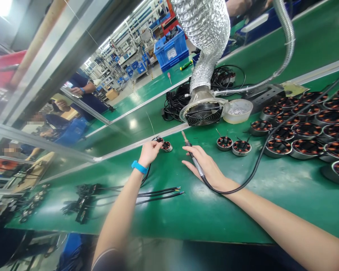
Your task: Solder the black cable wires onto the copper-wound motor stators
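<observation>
My left hand [150, 152], with a blue band on its wrist, is closed in a pinch at a small motor stator [167, 146] on the green bench. From under its fingers a black cable [148, 174] runs down. A thin wire [150, 122] rises just above that hand; whether the fingers touch it, I cannot tell. My right hand [205, 165] grips a soldering iron [196, 163], tip pointing up and away, apart from the stator. Right of the iron stand two more stators, one with wires sticking up [224, 143] and another beside it [241, 147].
A fume extractor hood [205, 113] hangs at the back, beside a white bowl [237, 111]. Several stators [305, 130] crowd the right side. Stripped cables [161, 194] lie in front of my left hand. The iron's cord [251, 175] crosses my right forearm. Co-workers sit at the left.
</observation>
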`<state>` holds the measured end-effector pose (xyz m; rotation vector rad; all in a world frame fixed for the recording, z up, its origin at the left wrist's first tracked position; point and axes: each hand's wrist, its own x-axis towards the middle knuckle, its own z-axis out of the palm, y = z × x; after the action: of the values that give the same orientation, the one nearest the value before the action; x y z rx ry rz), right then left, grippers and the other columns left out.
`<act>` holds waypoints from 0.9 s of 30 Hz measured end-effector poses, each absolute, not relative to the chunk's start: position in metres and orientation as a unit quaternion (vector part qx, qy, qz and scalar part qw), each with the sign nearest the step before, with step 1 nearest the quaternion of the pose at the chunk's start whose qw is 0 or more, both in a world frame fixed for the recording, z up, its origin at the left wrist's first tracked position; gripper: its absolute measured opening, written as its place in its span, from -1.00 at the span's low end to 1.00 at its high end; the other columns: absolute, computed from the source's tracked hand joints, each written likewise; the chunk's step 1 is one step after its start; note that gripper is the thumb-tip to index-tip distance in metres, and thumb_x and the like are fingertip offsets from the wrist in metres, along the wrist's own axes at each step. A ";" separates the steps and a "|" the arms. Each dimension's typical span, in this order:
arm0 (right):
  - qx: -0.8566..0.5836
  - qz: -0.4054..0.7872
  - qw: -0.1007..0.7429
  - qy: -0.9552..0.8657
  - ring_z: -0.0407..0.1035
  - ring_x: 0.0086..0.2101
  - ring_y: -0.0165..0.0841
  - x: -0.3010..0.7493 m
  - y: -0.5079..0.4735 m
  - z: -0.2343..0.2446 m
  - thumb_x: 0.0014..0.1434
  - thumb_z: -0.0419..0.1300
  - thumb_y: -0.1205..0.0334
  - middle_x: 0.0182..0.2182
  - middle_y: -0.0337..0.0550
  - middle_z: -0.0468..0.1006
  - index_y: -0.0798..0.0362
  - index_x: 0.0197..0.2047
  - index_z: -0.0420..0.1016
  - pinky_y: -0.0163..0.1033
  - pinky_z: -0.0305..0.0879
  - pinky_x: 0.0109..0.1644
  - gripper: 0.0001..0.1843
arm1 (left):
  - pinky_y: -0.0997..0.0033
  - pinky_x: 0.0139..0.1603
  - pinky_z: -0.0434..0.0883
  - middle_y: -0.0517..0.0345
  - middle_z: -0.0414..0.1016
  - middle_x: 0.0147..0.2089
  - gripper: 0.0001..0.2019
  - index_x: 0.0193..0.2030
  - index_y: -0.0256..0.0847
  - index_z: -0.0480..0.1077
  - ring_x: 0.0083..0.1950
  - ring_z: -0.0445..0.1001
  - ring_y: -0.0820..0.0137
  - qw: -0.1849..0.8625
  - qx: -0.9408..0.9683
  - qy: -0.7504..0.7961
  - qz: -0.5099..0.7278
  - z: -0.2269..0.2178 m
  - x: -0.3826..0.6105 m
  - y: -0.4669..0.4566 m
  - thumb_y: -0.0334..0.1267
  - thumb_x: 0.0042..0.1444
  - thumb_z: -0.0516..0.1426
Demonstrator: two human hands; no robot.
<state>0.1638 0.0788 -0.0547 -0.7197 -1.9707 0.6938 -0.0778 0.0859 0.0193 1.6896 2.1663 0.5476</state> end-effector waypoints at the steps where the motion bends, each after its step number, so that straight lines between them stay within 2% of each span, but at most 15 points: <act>1: -0.291 0.277 0.454 -0.795 0.50 -0.15 -0.20 0.164 0.079 -0.055 0.35 0.11 0.25 0.00 0.04 0.39 -0.04 0.27 0.18 -0.09 0.50 -0.09 -0.55 | 0.43 -0.43 0.11 0.22 0.33 -0.60 -0.58 -0.43 -0.33 0.55 -0.53 0.21 0.46 0.161 0.593 0.766 0.192 0.019 -0.079 0.086 -0.02 0.23 0.07; 3: -0.290 0.271 0.466 -0.791 0.50 -0.16 -0.21 0.164 0.079 -0.055 0.36 0.09 0.27 -0.02 0.03 0.39 -0.04 0.27 0.19 -0.11 0.50 -0.10 -0.57 | 0.43 -0.39 0.15 0.16 0.42 -0.55 -0.59 -0.43 -0.32 0.55 -0.49 0.31 0.42 0.127 0.592 0.772 0.193 0.020 -0.078 0.083 -0.01 0.22 0.11; 6: -0.290 0.265 0.482 -0.783 0.50 -0.16 -0.23 0.164 0.078 -0.054 0.36 0.09 0.30 -0.03 0.02 0.40 -0.05 0.26 0.20 -0.13 0.49 -0.11 -0.57 | 0.43 -0.28 0.25 0.07 0.58 -0.37 -0.68 -0.31 -0.28 0.57 -0.33 0.47 0.34 0.030 0.600 0.774 0.201 0.025 -0.070 0.072 -0.03 0.20 0.18; 8: -0.293 0.258 0.486 -0.782 0.50 -0.17 -0.24 0.165 0.077 -0.053 0.36 0.09 0.31 -0.04 0.01 0.40 -0.05 0.26 0.21 -0.13 0.49 -0.11 -0.57 | 0.41 -0.20 0.31 0.02 0.62 -0.25 -0.73 -0.23 -0.26 0.56 -0.22 0.53 0.29 -0.046 0.606 0.771 0.191 0.029 -0.064 0.063 -0.09 0.25 0.16; 12: -0.303 0.224 0.491 -0.786 0.51 -0.21 -0.24 0.167 0.077 -0.047 0.35 0.11 0.31 -0.05 0.00 0.42 -0.03 0.25 0.23 -0.13 0.50 -0.14 -0.58 | 0.39 -0.17 0.35 -0.03 0.60 -0.13 -0.71 -0.13 -0.24 0.52 -0.13 0.55 0.26 -0.150 0.599 0.778 0.120 0.033 -0.045 0.047 -0.21 0.38 -0.01; 20: -0.313 0.173 0.522 -0.774 0.52 -0.22 -0.27 0.174 0.080 -0.038 0.34 0.12 0.34 -0.04 0.00 0.42 0.00 0.22 0.27 -0.15 0.50 -0.11 -0.60 | 0.39 -0.30 0.39 -0.01 0.48 0.16 -0.66 -0.04 -0.19 0.49 -0.17 0.59 0.30 -0.171 0.628 0.759 0.007 0.032 -0.034 0.075 -0.17 0.42 -0.09; 23: -0.339 0.151 0.516 -0.772 0.51 -0.21 -0.27 0.182 0.073 -0.022 0.34 0.13 0.32 -0.04 0.00 0.42 0.01 0.22 0.28 -0.16 0.49 -0.11 -0.60 | 0.40 -0.25 0.40 -0.01 0.51 0.13 -0.63 -0.04 -0.17 0.51 -0.15 0.59 0.29 -0.170 0.618 0.767 -0.005 0.031 -0.051 0.087 -0.13 0.42 -0.09; 27: -0.348 0.098 0.475 -0.802 0.49 -0.21 -0.25 0.200 0.062 0.003 0.33 0.15 0.31 -0.05 -0.01 0.44 0.02 0.22 0.30 -0.18 0.47 -0.16 -0.60 | 0.41 -0.17 0.40 -0.03 0.61 -0.04 -0.61 0.06 -0.14 0.49 -0.11 0.60 0.27 -0.150 0.616 0.773 -0.004 0.022 -0.067 0.089 -0.12 0.43 -0.12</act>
<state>0.2002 0.0615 0.0030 -0.8516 -1.9606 0.2390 -0.0670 0.0888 0.0219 2.1453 2.6917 -0.0151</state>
